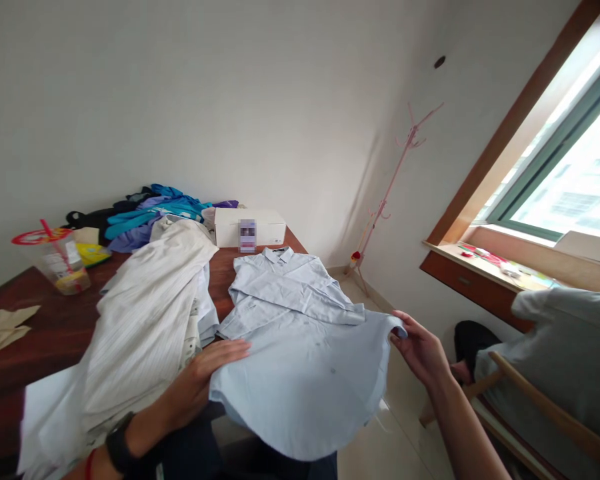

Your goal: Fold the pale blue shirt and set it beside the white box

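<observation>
A light blue-grey buttoned shirt (300,373) lies spread on the table, collar toward the wall, its sleeves folded across the body. Its curved hem hangs past the near table edge. My left hand (213,370), with a black band on the wrist, rests on the shirt's left side with fingers stretched flat; the thumb is hidden. At the lower right corner of the shirt, my right hand (423,350) pinches the edge between thumb and fingers and holds it raised. A pile of white and cream clothes (145,307) lies just left of the shirt.
On the dark wooden table (70,327) stand a plastic cup (63,263) with a straw and a white box (270,227). Colourful clothes (165,210) are heaped by the wall. A pink coat rack (387,193) stands in the corner; a wooden chair (540,393) with a person seated is at right.
</observation>
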`<state>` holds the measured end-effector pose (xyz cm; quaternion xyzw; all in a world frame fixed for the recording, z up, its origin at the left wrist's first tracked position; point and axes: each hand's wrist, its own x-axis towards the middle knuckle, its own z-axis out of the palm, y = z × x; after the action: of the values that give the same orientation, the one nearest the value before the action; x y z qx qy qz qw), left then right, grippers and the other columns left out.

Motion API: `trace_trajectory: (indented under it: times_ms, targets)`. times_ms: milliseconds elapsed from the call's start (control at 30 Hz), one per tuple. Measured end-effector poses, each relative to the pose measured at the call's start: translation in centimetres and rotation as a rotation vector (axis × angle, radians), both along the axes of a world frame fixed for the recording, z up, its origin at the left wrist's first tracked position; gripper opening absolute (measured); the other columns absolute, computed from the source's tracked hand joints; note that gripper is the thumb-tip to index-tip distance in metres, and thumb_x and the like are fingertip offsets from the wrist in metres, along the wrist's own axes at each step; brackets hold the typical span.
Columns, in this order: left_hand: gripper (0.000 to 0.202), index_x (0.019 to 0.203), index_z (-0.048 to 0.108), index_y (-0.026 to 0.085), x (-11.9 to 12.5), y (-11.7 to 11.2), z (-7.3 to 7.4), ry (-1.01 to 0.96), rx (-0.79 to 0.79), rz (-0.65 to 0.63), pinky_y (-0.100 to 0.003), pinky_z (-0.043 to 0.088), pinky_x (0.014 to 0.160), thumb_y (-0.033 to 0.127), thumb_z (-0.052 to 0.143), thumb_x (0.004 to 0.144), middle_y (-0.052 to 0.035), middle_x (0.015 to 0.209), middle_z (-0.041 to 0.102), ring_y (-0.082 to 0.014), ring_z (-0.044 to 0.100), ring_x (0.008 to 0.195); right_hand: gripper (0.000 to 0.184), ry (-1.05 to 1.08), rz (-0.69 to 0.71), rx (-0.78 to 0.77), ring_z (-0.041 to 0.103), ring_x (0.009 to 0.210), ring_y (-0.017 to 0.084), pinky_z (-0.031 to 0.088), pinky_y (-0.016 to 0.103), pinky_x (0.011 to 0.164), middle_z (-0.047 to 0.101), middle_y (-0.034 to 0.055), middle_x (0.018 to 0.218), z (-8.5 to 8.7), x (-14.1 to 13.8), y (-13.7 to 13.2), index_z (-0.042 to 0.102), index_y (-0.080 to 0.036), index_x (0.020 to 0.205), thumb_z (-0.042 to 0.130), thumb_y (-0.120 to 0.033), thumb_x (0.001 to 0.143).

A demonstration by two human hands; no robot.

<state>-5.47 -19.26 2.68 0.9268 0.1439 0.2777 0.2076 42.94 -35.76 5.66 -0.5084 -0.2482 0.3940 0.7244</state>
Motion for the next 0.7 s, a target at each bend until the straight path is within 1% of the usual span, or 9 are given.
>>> trace_trajectory:
  times_ms: [67, 100, 167, 233, 333, 433, 533, 633, 700]
  targets:
    - [0.045, 0.142, 0.063, 0.033, -1.4, -0.3, 0.9, 0.000, -0.141, 0.015, -0.043, 0.047, 0.115, 0.036, 0.043, 0.102, -0.0063, 0.144, 0.064, -0.0285, 0.058, 0.135, 0.042, -0.055, 0.033, -0.006, 0.074, 0.092, 0.025, 0.062, 0.030, 0.070, 0.077, 0.0078, 0.101, -0.6, -0.4, -1.1, 0.074, -0.021, 0.102, 0.083, -0.026, 0.062]
    - [0.045, 0.141, 0.064, 0.036, -2.1, -0.4, 1.1, -0.007, -0.198, 0.026, -0.044, 0.047, 0.115, 0.041, 0.043, 0.102, -0.0049, 0.144, 0.064, -0.0298, 0.059, 0.135, 0.045, -0.097, 0.039, -0.015, 0.073, 0.101, 0.028, 0.062, 0.032, 0.075, 0.077, 0.0088, 0.108, -0.9, -0.8, -1.7, 0.074, -0.022, 0.105, 0.085, -0.027, 0.062]
    - [0.046, 0.139, 0.065, 0.042, -3.5, -0.8, 0.8, -0.021, -0.283, 0.070, -0.045, 0.046, 0.116, 0.048, 0.042, 0.100, -0.0011, 0.141, 0.066, -0.0318, 0.061, 0.132, 0.049, -0.208, 0.037, -0.053, 0.072, 0.109, 0.030, 0.060, 0.035, 0.083, 0.076, 0.0103, 0.116, -1.5, -1.6, -2.8, 0.072, -0.023, 0.110, 0.088, -0.033, 0.065]
    - [0.045, 0.137, 0.065, 0.048, -4.8, -1.2, -0.2, -0.045, -0.322, 0.138, -0.045, 0.048, 0.113, 0.051, 0.043, 0.098, 0.0023, 0.138, 0.068, -0.0329, 0.064, 0.128, 0.045, -0.348, 0.032, -0.113, 0.073, 0.101, 0.030, 0.059, 0.037, 0.084, 0.077, 0.0117, 0.109, -2.1, -2.1, -3.8, 0.072, -0.022, 0.106, 0.088, -0.042, 0.069]
    - [0.044, 0.133, 0.067, 0.051, -5.8, -2.0, -1.8, -0.085, -0.333, 0.233, -0.047, 0.054, 0.107, 0.054, 0.048, 0.094, 0.0032, 0.131, 0.072, -0.0340, 0.068, 0.122, 0.042, -0.539, -0.013, -0.189, 0.071, 0.080, 0.028, 0.058, 0.035, 0.073, 0.075, 0.0112, 0.087, -2.7, -2.0, -4.8, 0.074, -0.019, 0.086, 0.086, -0.054, 0.069]
    - [0.041, 0.128, 0.071, 0.050, -5.9, -3.0, -2.6, -0.132, -0.351, 0.303, -0.049, 0.055, 0.105, 0.055, 0.052, 0.092, 0.0020, 0.126, 0.074, -0.0349, 0.069, 0.120, 0.042, -0.647, -0.078, -0.190, 0.066, 0.074, 0.026, 0.055, 0.032, 0.064, 0.071, 0.0099, 0.080, -2.7, -1.6, -5.4, 0.074, -0.018, 0.078, 0.082, -0.058, 0.070]
    - [0.039, 0.123, 0.075, 0.046, -5.2, -4.2, -2.3, -0.207, -0.394, 0.386, -0.048, 0.057, 0.101, 0.060, 0.053, 0.093, 0.0004, 0.121, 0.077, -0.0347, 0.072, 0.114, 0.036, -0.707, -0.134, -0.112, 0.064, 0.077, 0.025, 0.053, 0.029, 0.064, 0.069, 0.0095, 0.086, -2.4, -1.4, -5.6, 0.076, -0.019, 0.077, 0.081, -0.054, 0.074]
    - [0.041, 0.119, 0.076, 0.037, -4.3, -5.5, -1.3, -0.237, -0.474, 0.475, -0.044, 0.057, 0.101, 0.060, 0.052, 0.096, -0.0030, 0.120, 0.077, -0.0332, 0.070, 0.115, 0.031, -0.744, -0.222, -0.027, 0.064, 0.102, 0.031, 0.056, 0.032, 0.078, 0.068, 0.0128, 0.109, -2.2, -1.4, -5.6, 0.079, -0.020, 0.079, 0.084, -0.050, 0.072]
    - [0.042, 0.115, 0.076, 0.032, -3.7, -6.2, -0.8, -0.272, -0.486, 0.438, -0.043, 0.056, 0.102, 0.061, 0.051, 0.097, -0.0058, 0.118, 0.076, -0.0318, 0.069, 0.115, 0.029, -0.722, -0.233, -0.009, 0.060, 0.118, 0.035, 0.055, 0.035, 0.089, 0.066, 0.0136, 0.125, -2.0, -1.6, -5.5, 0.079, -0.022, 0.082, 0.084, -0.049, 0.072]
